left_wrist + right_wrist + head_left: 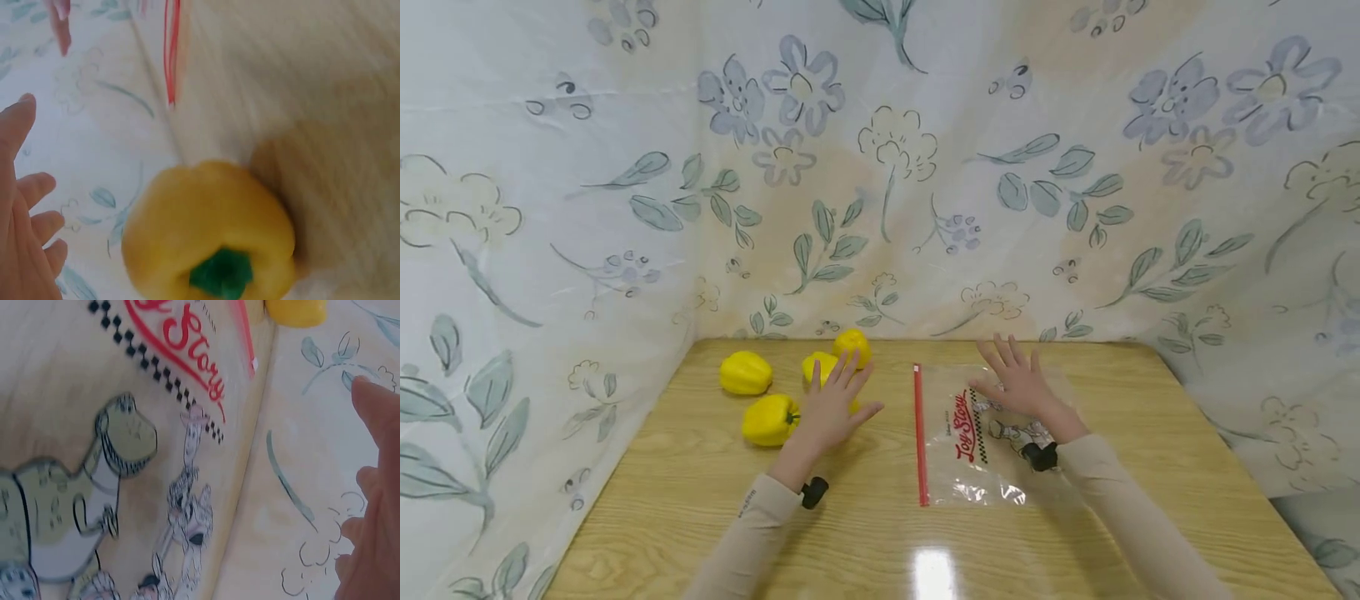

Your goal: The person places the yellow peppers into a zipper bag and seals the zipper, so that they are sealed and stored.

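My left hand [831, 411] is held over the group of yellow bell peppers with its fingers spread, gripping nothing. One yellow bell pepper [771, 420] lies just left of that hand. Behind the fingers are two more, a bell pepper [852, 348] at the back and another partly covered; a bit of yellow also shows beside the thumb. In the left wrist view a bell pepper [209, 219] turns its green stem to the camera. My right hand [1024, 385], fingers also spread, hovers above a clear zip bag [943, 471] with a red zip strip and Toy Story print.
A further bell pepper [746, 372] sits at the back left of the wooden table [865, 533]. Floral cloth [895, 250] hangs behind the table and along its sides. Each wrist carries a small black camera mount [814, 492].
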Action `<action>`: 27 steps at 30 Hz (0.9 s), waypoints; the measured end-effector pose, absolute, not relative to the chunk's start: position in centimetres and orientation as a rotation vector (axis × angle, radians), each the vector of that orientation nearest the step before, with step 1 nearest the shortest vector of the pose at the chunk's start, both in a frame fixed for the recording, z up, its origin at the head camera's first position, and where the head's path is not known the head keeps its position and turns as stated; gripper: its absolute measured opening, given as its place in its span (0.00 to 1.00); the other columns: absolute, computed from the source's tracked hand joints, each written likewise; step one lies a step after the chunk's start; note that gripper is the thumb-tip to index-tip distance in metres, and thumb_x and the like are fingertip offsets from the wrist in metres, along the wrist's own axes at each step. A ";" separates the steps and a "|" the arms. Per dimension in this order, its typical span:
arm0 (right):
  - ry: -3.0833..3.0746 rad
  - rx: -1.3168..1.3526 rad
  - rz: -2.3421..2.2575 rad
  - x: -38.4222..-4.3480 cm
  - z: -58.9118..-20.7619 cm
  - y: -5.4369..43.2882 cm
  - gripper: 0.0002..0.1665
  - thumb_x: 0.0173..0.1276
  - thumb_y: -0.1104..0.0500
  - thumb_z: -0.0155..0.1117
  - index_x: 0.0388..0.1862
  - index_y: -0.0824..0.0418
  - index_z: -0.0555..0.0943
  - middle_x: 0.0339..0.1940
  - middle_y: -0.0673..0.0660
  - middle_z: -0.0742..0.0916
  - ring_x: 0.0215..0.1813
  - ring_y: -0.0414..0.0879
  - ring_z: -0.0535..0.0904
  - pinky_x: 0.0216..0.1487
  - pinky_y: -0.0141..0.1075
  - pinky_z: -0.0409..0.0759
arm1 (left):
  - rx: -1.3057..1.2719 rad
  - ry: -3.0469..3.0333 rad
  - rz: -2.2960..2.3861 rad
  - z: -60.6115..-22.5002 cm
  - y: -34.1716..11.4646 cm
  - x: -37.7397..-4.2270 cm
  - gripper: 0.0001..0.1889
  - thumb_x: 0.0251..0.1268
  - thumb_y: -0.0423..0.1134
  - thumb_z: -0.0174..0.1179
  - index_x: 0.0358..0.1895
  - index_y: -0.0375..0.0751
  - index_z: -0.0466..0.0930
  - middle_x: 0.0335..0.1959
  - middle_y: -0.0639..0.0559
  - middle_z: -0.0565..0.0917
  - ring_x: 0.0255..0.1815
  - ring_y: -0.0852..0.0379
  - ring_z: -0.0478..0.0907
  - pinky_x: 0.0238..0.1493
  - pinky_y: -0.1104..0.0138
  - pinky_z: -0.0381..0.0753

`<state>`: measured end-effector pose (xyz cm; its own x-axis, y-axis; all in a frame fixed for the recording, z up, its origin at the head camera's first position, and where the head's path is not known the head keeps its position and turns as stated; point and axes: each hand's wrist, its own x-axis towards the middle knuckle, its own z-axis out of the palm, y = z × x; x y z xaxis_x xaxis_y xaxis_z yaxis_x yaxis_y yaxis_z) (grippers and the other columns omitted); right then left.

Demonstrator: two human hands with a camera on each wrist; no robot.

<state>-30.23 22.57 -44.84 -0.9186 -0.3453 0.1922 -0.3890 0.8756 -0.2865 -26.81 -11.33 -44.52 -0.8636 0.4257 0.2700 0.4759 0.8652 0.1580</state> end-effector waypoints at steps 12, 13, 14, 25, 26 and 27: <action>-2.960 0.645 0.578 -29.3 -46.3 20.7 0.43 0.67 0.43 0.55 0.74 0.56 0.50 0.75 0.66 0.46 0.74 0.64 0.32 0.66 0.67 0.29 | -0.855 -2.810 -0.286 -46.5 -8.9 -25.4 0.35 0.65 0.61 0.47 0.71 0.48 0.57 0.74 0.46 0.50 0.74 0.47 0.47 0.71 0.45 0.42; -2.960 0.652 0.597 -29.2 -46.4 20.6 0.44 0.67 0.43 0.55 0.74 0.56 0.50 0.75 0.66 0.46 0.74 0.64 0.32 0.65 0.67 0.28 | -0.875 -2.814 -0.297 -46.6 -8.7 -25.3 0.35 0.65 0.60 0.48 0.71 0.47 0.57 0.74 0.45 0.51 0.74 0.47 0.47 0.71 0.45 0.42; -2.963 0.653 0.611 -29.1 -46.5 20.5 0.44 0.67 0.42 0.55 0.75 0.55 0.50 0.75 0.65 0.46 0.74 0.64 0.32 0.65 0.67 0.28 | -0.891 -2.826 -0.308 -46.7 -8.5 -25.2 0.35 0.66 0.60 0.48 0.71 0.47 0.56 0.74 0.45 0.51 0.74 0.47 0.46 0.72 0.46 0.42; -2.915 0.728 0.625 -28.4 -48.2 19.2 0.44 0.64 0.42 0.58 0.73 0.56 0.54 0.74 0.67 0.50 0.73 0.67 0.36 0.64 0.70 0.32 | -0.928 -2.909 -0.406 -48.5 -6.9 -24.9 0.35 0.67 0.58 0.47 0.72 0.47 0.53 0.74 0.44 0.51 0.75 0.47 0.45 0.71 0.48 0.48; -2.929 0.733 0.611 -28.3 -48.2 19.0 0.44 0.64 0.42 0.57 0.73 0.56 0.54 0.74 0.67 0.49 0.73 0.67 0.36 0.64 0.69 0.32 | -0.925 -2.920 -0.435 -48.7 -6.8 -24.9 0.35 0.67 0.58 0.47 0.72 0.47 0.52 0.74 0.44 0.50 0.75 0.47 0.45 0.72 0.48 0.47; -2.948 0.738 0.599 -28.2 -48.2 18.9 0.44 0.65 0.41 0.56 0.74 0.55 0.53 0.75 0.66 0.48 0.73 0.66 0.35 0.64 0.69 0.31 | -0.922 -2.927 -0.463 -48.9 -6.8 -24.9 0.35 0.67 0.57 0.48 0.72 0.47 0.53 0.74 0.43 0.50 0.75 0.47 0.45 0.71 0.48 0.47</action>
